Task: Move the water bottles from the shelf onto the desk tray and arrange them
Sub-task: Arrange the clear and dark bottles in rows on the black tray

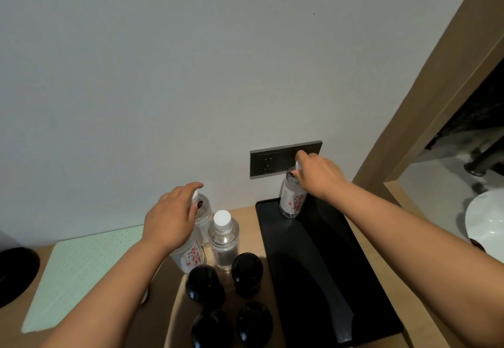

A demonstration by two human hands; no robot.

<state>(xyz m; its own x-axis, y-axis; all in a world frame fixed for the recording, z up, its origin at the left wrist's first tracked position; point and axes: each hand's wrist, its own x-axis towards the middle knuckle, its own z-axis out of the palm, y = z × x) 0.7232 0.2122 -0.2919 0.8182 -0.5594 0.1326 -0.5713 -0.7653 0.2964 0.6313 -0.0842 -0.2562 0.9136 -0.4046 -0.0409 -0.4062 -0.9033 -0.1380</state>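
A wooden desk (253, 227) held a long black tray (321, 279) on the right. At the tray's far left corner a clear water bottle (291, 200) stood upright, its neck gripped from above by the right hand (317, 176). Left of the tray, the left hand (170, 221) gripped the cap end of a second bottle (191, 255), with a third bottle (223, 241) just right of it.

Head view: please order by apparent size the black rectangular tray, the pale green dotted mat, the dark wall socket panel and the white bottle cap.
1-2. Black rectangular tray and pale green dotted mat: similar, unsure.
3. Dark wall socket panel.
4. White bottle cap.
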